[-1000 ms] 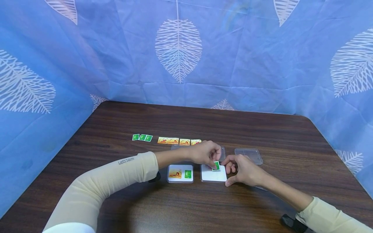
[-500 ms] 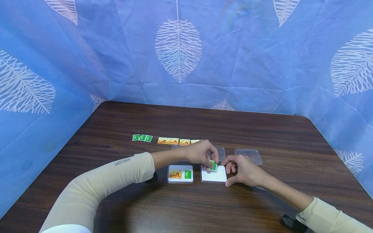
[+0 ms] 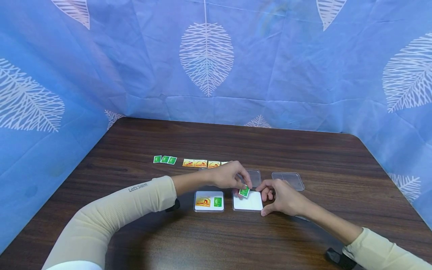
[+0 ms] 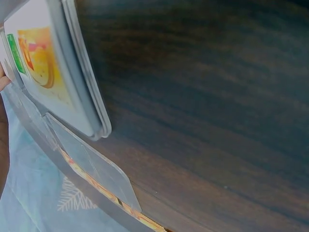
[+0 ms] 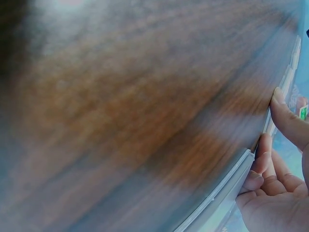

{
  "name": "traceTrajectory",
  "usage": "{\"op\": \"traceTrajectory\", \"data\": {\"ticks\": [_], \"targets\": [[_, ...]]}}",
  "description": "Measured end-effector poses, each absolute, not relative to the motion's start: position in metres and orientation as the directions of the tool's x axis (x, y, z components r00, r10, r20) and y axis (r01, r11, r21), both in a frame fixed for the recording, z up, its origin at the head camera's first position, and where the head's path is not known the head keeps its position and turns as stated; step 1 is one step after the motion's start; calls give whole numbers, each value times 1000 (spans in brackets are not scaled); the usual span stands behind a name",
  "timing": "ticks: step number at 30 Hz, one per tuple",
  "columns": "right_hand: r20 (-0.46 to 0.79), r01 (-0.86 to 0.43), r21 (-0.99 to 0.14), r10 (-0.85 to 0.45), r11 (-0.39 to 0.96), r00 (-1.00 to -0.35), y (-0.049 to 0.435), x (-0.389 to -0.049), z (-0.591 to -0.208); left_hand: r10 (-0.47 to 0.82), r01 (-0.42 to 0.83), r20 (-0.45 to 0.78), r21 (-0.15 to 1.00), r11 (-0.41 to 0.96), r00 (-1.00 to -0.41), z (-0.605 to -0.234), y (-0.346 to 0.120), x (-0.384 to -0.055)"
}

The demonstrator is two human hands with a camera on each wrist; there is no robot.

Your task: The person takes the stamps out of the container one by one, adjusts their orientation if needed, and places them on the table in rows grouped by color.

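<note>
Green stamp (image 3: 244, 192) and left hand (image 3: 227, 176) have shifted slightly leftward since the earlier frame; right hand looks unmoved. Left to right: loose green stamps (image 3: 165, 159) on the bench (image 3: 141, 144), then a row of yellow stamps (image 3: 201, 164), its far end hidden behind the left hand. Near side: left case (image 3: 208, 209), one yellow and one green stamp lying on its white face. Left grip pinches the green stamp over the back-left part of the right case (image 3: 249, 203) — contact with the white face, can't tell. Right grip spans that case's right edge, thumb and finger closed on it. Clear lid (image 3: 297, 181) behind. Step reads as positioning the stamp; next move probably calls for squaring it and lowering it flat — judgement only. Held stamp: small, thin, green with white border, tilted, partly covered by fingertips.
</note>
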State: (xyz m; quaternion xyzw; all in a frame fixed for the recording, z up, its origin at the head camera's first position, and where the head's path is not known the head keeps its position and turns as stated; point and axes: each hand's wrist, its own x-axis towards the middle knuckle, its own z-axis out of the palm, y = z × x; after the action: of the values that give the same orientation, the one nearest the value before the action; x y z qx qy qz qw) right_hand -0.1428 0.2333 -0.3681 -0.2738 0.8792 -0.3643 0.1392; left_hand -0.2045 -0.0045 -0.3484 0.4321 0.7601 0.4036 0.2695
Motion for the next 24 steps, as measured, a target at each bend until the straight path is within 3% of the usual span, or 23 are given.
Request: {"op": "traceTrajectory", "data": {"ticks": [5,12,16,24], "targets": [[-45,-388,-708,-585,590,-809,233,-143,-368,873,470,-38,831,297,-486,-349,-6,-204],[-46,-385,-708,-584,591,-811,233,-142,-368,861,375,-72,880,293,-503,-350,-9,-201],[-45,-387,-707,-584,592,-810,233,-142,-368,856,413,-54,859,302,-514,-349,-10,-202],[-48,-385,-712,-588,587,-807,234,-144,-367,886,467,-67,830,305,-459,-349,-18,-205]]}}
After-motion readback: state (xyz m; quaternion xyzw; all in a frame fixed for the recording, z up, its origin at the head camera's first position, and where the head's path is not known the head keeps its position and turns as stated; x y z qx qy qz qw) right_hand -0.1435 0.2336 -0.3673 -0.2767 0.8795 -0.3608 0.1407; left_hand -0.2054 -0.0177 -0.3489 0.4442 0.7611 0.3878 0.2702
